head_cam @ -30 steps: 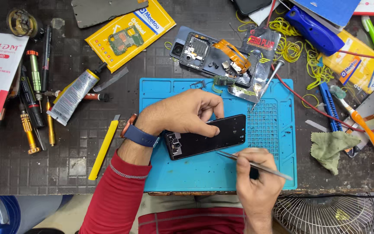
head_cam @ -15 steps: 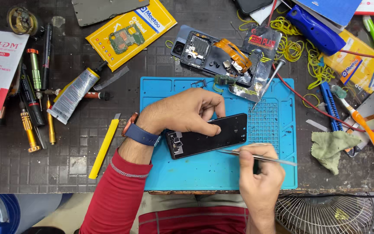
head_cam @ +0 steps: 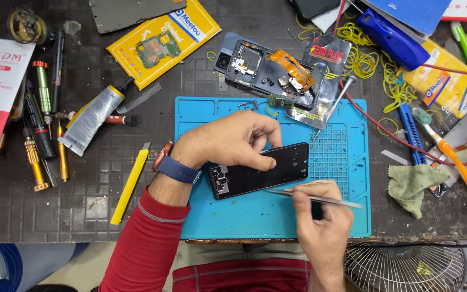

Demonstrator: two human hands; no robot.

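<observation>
A black phone frame lies on the blue work mat, its open end to the left. My left hand presses down on its upper edge, fingers curled over it. My right hand pinches metal tweezers whose tips rest at the frame's lower edge near its middle. A blue watch band sits on my left wrist, above a red sleeve.
Behind the mat lies an opened phone back with an orange flex cable. A glue tube, screwdrivers and a yellow pry tool lie left. A green cloth, a toothbrush, yellow rubber bands and a red wire lie right. A fan grille sits below the table edge.
The tweezers have shifted slightly left along the frame's lower edge, and my right hand has risen a little. My left hand stays put on the frame.
</observation>
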